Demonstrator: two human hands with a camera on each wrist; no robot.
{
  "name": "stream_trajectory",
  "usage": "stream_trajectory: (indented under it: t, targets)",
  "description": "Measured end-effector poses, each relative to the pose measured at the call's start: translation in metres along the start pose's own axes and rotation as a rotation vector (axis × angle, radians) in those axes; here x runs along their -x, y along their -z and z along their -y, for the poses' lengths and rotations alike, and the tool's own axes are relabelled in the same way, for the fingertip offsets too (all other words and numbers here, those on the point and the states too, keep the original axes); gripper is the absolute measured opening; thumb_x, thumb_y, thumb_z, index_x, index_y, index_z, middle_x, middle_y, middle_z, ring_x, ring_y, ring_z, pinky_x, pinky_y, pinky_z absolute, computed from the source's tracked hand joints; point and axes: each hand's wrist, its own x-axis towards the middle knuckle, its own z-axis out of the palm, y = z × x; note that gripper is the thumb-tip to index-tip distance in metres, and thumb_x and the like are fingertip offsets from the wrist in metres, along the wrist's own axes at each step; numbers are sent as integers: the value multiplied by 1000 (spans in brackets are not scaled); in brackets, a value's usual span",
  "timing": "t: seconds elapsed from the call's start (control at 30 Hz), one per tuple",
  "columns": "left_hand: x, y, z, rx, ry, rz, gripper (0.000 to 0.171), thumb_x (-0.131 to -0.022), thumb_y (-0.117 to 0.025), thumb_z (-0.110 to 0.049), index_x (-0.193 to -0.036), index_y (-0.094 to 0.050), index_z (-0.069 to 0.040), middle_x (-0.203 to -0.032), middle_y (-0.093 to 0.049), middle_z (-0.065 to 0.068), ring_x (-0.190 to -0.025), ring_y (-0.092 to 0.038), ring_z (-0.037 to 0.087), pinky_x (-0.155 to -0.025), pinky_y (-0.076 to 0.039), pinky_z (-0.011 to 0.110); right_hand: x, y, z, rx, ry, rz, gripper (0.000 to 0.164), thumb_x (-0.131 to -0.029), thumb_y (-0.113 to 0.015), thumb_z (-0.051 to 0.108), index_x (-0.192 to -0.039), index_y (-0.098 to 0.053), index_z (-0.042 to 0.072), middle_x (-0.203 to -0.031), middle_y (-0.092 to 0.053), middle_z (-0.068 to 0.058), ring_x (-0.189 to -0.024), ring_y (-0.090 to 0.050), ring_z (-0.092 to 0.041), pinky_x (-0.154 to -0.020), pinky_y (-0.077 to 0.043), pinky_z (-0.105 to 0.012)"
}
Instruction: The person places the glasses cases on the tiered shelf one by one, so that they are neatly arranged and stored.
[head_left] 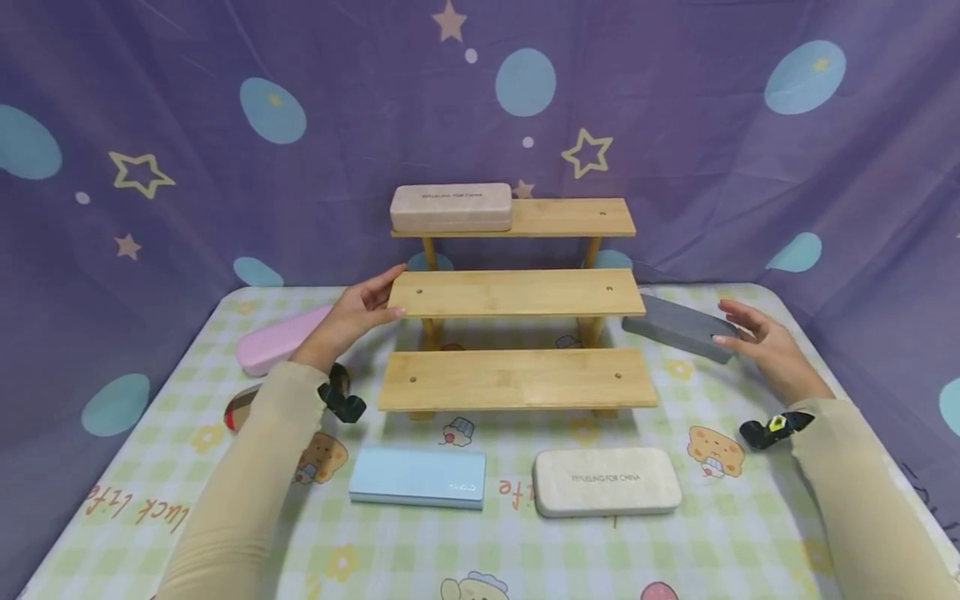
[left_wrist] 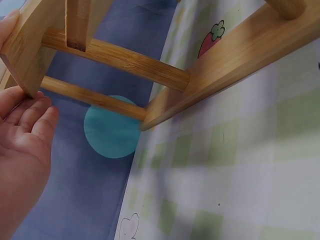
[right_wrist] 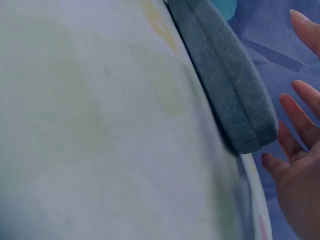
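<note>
A three-tier wooden display rack stands on the table. My left hand pinches the left end of its middle board, thumb at the front; in the left wrist view the fingers lie under the board edge. A grey glasses case lies at an angle right of the rack. Beside its right end is my right hand, fingers spread and relaxed. From the right wrist view, the hand does not grip the case. A beige glasses case sits on the top board's left half.
In front of the rack lie a light blue case and a cream case. A pink case is left, partly behind my arm. A brown and red item is mostly hidden by the sleeve. Behind hangs a purple curtain.
</note>
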Motion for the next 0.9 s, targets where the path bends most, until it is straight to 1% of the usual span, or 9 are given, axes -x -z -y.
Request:
stream_trajectory:
  t: [0.1, 0.2, 0.33, 0.37, 0.47, 0.53, 0.63, 0.83, 0.9]
  targets:
    - [1, -1, 0, -1, 6, 1, 72, -89, -62, 0, -150, -23, -6, -152, -27, 17, -135, -35, 29, -92, -44, 17, 0, 0, -6, -23, -19, 0, 67, -90, -63, 9, -148, -30, 12, -153, -27, -2, -134, -26, -17, -92, -32, -8]
    - [2, -1, 0, -7, 5, -1, 73, -89, -63, -2, -150, -23, -6, -152, -27, 17, -135, -35, 28, -92, -44, 17, -1, -1, -11, -87, 1, -14, 67, -89, -64, 6, -147, -32, 8, -151, -30, -2, -132, -29, -16, -93, -32, -8]
    - [1, -1, 1, -9, -9, 5, 73, -89, -64, -4, -150, -23, -6, -152, -26, 19, -135, -36, 26, -92, -44, 16, -2, -1, -17, -184, -2, 3, 68, -88, -64, 2, -148, -31, 9, -148, -34, -1, -125, -35, -6, -92, -32, -7]
    - [1, 0, 1, -9, -13, 9, 73, -89, -63, -4, -150, -22, -5, -152, -26, 19, -135, -36, 26, -92, -44, 17, -2, -1, -17, -183, -15, 13, 69, -89, -64, 3, -148, -30, 10, -148, -33, -1, -123, -37, -2, -91, -31, -7]
    - [1, 0, 0, -7, -15, 13, 73, -89, -63, -4, -150, -22, -5, -152, -26, 19, -135, -35, 27, -92, -44, 17, -4, -2, -18, -135, -62, 39, 71, -90, -63, 8, -150, -25, 11, -151, -28, -2, -117, -39, 6, -89, -32, -7]
    - [1, 0, 0, -8, -13, 10, 73, -89, -63, -4, -150, -22, -5, -152, -26, 18, -136, -34, 27, -93, -43, 16, -6, -1, -18, -93, -83, 57, 72, -91, -63, 10, -151, -23, 10, -155, -23, -4, -117, -39, 8, -89, -32, -6]
    - [1, 0, -1, -3, -11, 6, 72, -89, -63, -2, -150, -23, -5, -153, -26, 17, -137, -31, 28, -94, -42, 16, -7, -1, -18, -24, -104, 66, 76, -90, -64, 14, -151, -20, 9, -155, -21, -7, -117, -38, 9, -89, -32, -5]
    - [0, 0, -1, 4, -7, 6, 72, -89, -61, -1, -150, -23, -5, -153, -25, 16, -138, -30, 29, -94, -43, 16, -8, 1, -18, 142, -129, 89, 83, -88, -68, 24, -153, -16, 14, -140, -37, -9, -108, -42, 6, -82, -36, -7]
    - [0, 0, -1, 2, -3, 4, 72, -89, -61, 1, -150, -23, -5, -153, -25, 16, -137, -30, 30, -93, -43, 16, -8, 1, -17, 188, -134, 101, 84, -88, -68, 26, -153, -16, 14, -135, -39, -11, -103, -43, 5, -79, -37, -8]
